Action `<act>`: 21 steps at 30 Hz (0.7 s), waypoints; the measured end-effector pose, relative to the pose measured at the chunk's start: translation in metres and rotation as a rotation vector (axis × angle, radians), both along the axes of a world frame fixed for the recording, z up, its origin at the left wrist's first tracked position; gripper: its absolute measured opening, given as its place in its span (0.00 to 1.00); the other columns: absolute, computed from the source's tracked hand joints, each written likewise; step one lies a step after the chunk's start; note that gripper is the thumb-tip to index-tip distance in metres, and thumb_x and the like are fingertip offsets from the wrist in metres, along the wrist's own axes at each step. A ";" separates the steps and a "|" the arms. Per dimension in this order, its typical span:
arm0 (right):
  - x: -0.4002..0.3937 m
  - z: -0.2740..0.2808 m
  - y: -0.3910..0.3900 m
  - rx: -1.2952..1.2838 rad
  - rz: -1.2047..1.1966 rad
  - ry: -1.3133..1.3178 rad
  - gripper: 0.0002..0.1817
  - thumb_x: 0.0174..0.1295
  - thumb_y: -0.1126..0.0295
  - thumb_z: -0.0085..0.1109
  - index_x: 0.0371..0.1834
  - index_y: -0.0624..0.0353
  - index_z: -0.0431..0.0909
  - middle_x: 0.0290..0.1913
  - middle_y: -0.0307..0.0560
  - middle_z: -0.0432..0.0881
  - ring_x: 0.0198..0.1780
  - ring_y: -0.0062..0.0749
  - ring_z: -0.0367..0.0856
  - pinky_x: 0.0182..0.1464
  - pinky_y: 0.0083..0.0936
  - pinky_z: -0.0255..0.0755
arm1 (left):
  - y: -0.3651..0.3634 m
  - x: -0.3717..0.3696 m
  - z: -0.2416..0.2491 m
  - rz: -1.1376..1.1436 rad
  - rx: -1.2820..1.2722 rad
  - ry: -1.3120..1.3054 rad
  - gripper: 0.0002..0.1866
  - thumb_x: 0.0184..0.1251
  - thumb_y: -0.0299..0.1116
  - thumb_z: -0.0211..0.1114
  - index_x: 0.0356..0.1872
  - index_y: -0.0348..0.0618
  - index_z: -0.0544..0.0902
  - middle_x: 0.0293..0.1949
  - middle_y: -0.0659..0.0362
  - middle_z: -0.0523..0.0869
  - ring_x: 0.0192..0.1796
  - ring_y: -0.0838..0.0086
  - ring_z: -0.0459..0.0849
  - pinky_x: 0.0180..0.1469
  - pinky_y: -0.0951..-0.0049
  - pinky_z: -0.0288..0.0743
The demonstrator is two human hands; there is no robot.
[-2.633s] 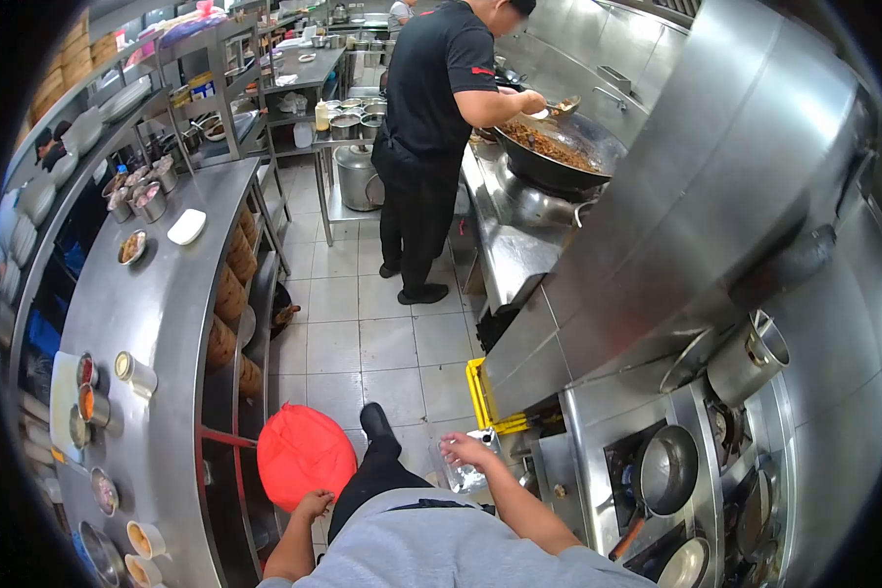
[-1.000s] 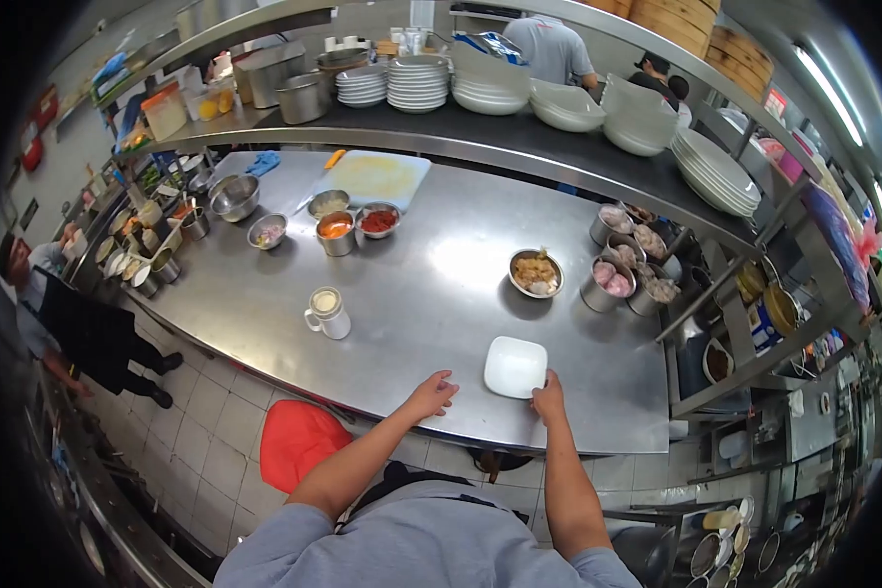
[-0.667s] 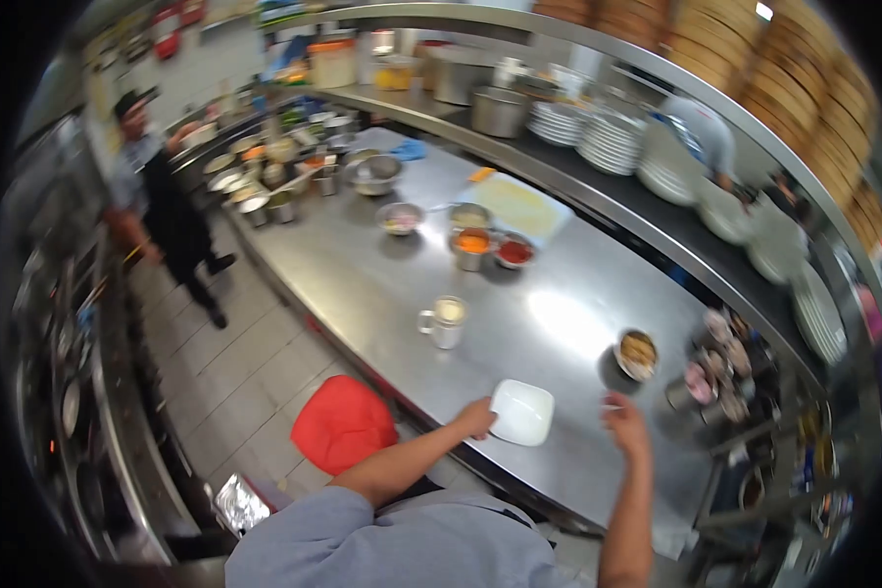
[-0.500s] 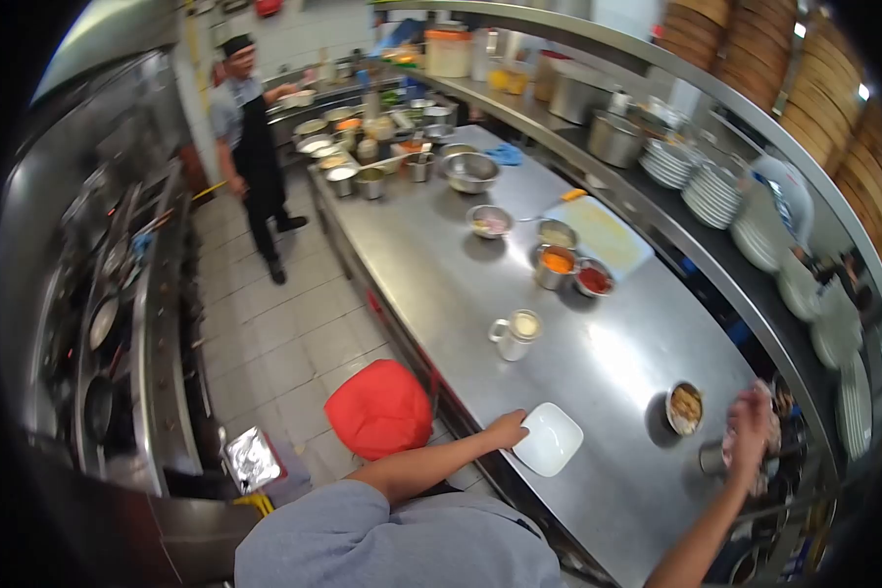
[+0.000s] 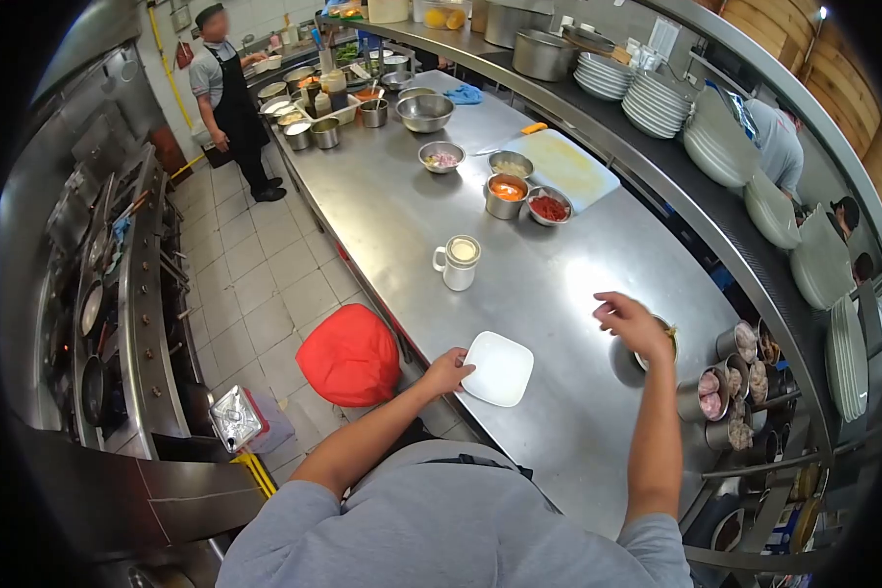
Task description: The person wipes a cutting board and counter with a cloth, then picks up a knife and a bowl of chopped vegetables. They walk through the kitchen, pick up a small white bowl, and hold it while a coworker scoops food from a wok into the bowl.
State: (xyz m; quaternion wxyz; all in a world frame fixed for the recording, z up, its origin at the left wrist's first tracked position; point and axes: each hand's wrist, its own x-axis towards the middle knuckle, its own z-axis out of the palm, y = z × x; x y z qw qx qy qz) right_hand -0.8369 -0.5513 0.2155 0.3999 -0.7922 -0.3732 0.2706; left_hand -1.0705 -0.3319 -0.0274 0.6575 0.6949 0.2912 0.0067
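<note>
My left hand grips the left edge of a square white dish, thumb over the rim, at the near edge of the steel table. Over the table to its right hangs my right hand, fingers apart and loosely bent, with nothing visible in them. Partly hidden behind that hand is a metal bowl; little of its contents shows. A white mug-shaped shaker with a handle stands beyond the dish.
Metal bowls of red food, orange food and chopped pieces stand near a cutting board. Containers of raw meat line the right side. A red-covered stool is left; a co-worker stands beyond.
My right hand has moved left from the meat containers to beside the metal bowl. My left hand still holds the dish. The camera view has shifted.
</note>
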 end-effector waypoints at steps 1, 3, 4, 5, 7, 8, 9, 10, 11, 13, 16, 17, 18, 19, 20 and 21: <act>0.010 -0.023 0.002 -0.029 0.029 -0.012 0.19 0.59 0.66 0.57 0.52 0.61 0.73 0.33 0.40 0.78 0.32 0.22 0.76 0.36 0.19 0.70 | -0.004 0.003 -0.011 -0.019 -0.026 -0.010 0.22 0.60 0.32 0.63 0.55 0.37 0.70 0.35 0.53 0.79 0.27 0.72 0.80 0.22 0.73 0.78; 0.019 -0.073 0.011 -0.068 0.102 0.002 0.19 0.59 0.68 0.57 0.54 0.59 0.73 0.32 0.37 0.76 0.32 0.19 0.74 0.35 0.17 0.69 | -0.010 0.003 -0.012 -0.039 -0.085 -0.019 0.23 0.61 0.33 0.62 0.57 0.41 0.70 0.34 0.55 0.80 0.26 0.76 0.78 0.24 0.75 0.75; 0.016 -0.090 0.015 -0.113 0.134 -0.020 0.19 0.58 0.68 0.58 0.54 0.59 0.73 0.32 0.38 0.77 0.32 0.19 0.74 0.36 0.18 0.70 | -0.015 0.001 -0.004 -0.065 -0.125 -0.018 0.22 0.62 0.35 0.61 0.57 0.42 0.70 0.35 0.57 0.81 0.28 0.77 0.78 0.26 0.77 0.75; 0.013 -0.116 0.016 -0.126 0.165 -0.148 0.22 0.57 0.68 0.60 0.55 0.58 0.72 0.35 0.41 0.78 0.35 0.23 0.75 0.39 0.21 0.71 | -0.019 0.001 -0.005 -0.078 -0.180 -0.048 0.22 0.63 0.36 0.60 0.57 0.42 0.71 0.35 0.58 0.81 0.28 0.78 0.78 0.27 0.78 0.75; 0.004 -0.159 0.015 -0.183 0.189 -0.295 0.34 0.51 0.63 0.65 0.63 0.55 0.65 0.49 0.56 0.75 0.45 0.39 0.76 0.48 0.30 0.72 | -0.023 -0.003 -0.003 -0.111 -0.226 -0.078 0.21 0.64 0.38 0.59 0.57 0.43 0.71 0.35 0.60 0.80 0.29 0.79 0.78 0.28 0.78 0.74; 0.001 -0.186 0.012 -0.183 0.155 -0.455 0.36 0.51 0.63 0.66 0.64 0.55 0.64 0.52 0.58 0.73 0.46 0.41 0.75 0.49 0.31 0.71 | -0.023 -0.008 -0.001 -0.127 -0.219 -0.075 0.21 0.64 0.39 0.59 0.57 0.44 0.71 0.35 0.61 0.80 0.30 0.79 0.78 0.28 0.78 0.74; -0.001 -0.209 0.011 -0.170 0.118 -0.616 0.37 0.50 0.63 0.66 0.65 0.55 0.62 0.54 0.60 0.72 0.48 0.44 0.75 0.51 0.32 0.71 | -0.020 -0.012 -0.008 -0.153 -0.173 -0.066 0.21 0.64 0.40 0.58 0.57 0.44 0.72 0.35 0.62 0.80 0.30 0.80 0.78 0.28 0.78 0.74; -0.005 -0.219 0.009 -0.166 0.101 -0.546 0.36 0.50 0.64 0.66 0.63 0.58 0.64 0.52 0.60 0.73 0.46 0.45 0.76 0.50 0.33 0.72 | -0.014 -0.020 -0.016 -0.178 -0.125 -0.052 0.22 0.65 0.41 0.58 0.56 0.44 0.72 0.35 0.62 0.80 0.30 0.80 0.78 0.29 0.78 0.74; -0.009 -0.224 0.009 -0.168 0.084 -0.474 0.34 0.49 0.64 0.66 0.61 0.60 0.65 0.51 0.60 0.74 0.44 0.46 0.77 0.48 0.33 0.72 | -0.009 -0.031 -0.020 -0.139 -0.101 -0.058 0.22 0.65 0.41 0.58 0.56 0.44 0.72 0.35 0.62 0.80 0.30 0.80 0.78 0.29 0.78 0.74; -0.017 -0.225 0.010 -0.327 -0.006 -0.146 0.29 0.51 0.67 0.63 0.56 0.64 0.67 0.42 0.59 0.79 0.38 0.48 0.79 0.46 0.34 0.74 | -0.003 -0.051 -0.025 -0.171 -0.107 -0.054 0.22 0.64 0.43 0.58 0.56 0.44 0.72 0.36 0.63 0.80 0.31 0.80 0.78 0.30 0.77 0.75; -0.019 -0.266 0.005 -0.083 -0.066 -0.290 0.20 0.53 0.71 0.60 0.49 0.66 0.69 0.31 0.53 0.80 0.30 0.42 0.80 0.34 0.32 0.77 | -0.003 -0.083 -0.009 -0.104 -0.200 0.071 0.22 0.66 0.43 0.58 0.56 0.42 0.72 0.41 0.62 0.79 0.35 0.78 0.78 0.37 0.77 0.75; -0.023 -0.271 0.009 -0.120 -0.117 -0.120 0.17 0.54 0.72 0.57 0.47 0.65 0.69 0.30 0.52 0.79 0.28 0.39 0.79 0.28 0.29 0.75 | -0.004 -0.085 -0.003 -0.091 -0.194 0.071 0.22 0.66 0.43 0.58 0.56 0.42 0.72 0.41 0.62 0.79 0.35 0.78 0.78 0.37 0.77 0.75; -0.031 -0.277 0.012 -0.162 -0.169 0.057 0.14 0.55 0.74 0.54 0.45 0.65 0.69 0.29 0.51 0.78 0.27 0.35 0.79 0.22 0.26 0.74 | -0.006 -0.089 0.000 -0.056 -0.258 0.086 0.24 0.65 0.47 0.58 0.56 0.44 0.72 0.40 0.62 0.79 0.34 0.79 0.78 0.35 0.76 0.75; -0.049 -0.260 0.019 -0.120 -0.160 0.249 0.13 0.56 0.77 0.50 0.45 0.64 0.66 0.31 0.50 0.77 0.25 0.31 0.78 0.16 0.22 0.70 | -0.009 -0.094 0.002 -0.024 -0.327 0.101 0.26 0.64 0.50 0.58 0.57 0.45 0.71 0.40 0.63 0.79 0.33 0.79 0.78 0.34 0.76 0.76; -0.063 -0.254 0.028 -0.125 -0.156 0.254 0.13 0.56 0.77 0.50 0.45 0.64 0.66 0.31 0.50 0.77 0.25 0.31 0.78 0.16 0.22 0.70 | -0.010 -0.095 0.007 -0.018 -0.331 0.106 0.26 0.64 0.50 0.58 0.57 0.45 0.71 0.40 0.63 0.79 0.33 0.79 0.78 0.34 0.76 0.76; -0.075 -0.250 0.035 -0.068 -0.157 0.393 0.14 0.56 0.77 0.49 0.47 0.65 0.64 0.34 0.51 0.77 0.26 0.32 0.79 0.17 0.23 0.72 | -0.010 -0.095 0.014 -0.017 -0.407 0.075 0.28 0.64 0.51 0.58 0.60 0.46 0.68 0.43 0.61 0.79 0.36 0.77 0.79 0.37 0.73 0.76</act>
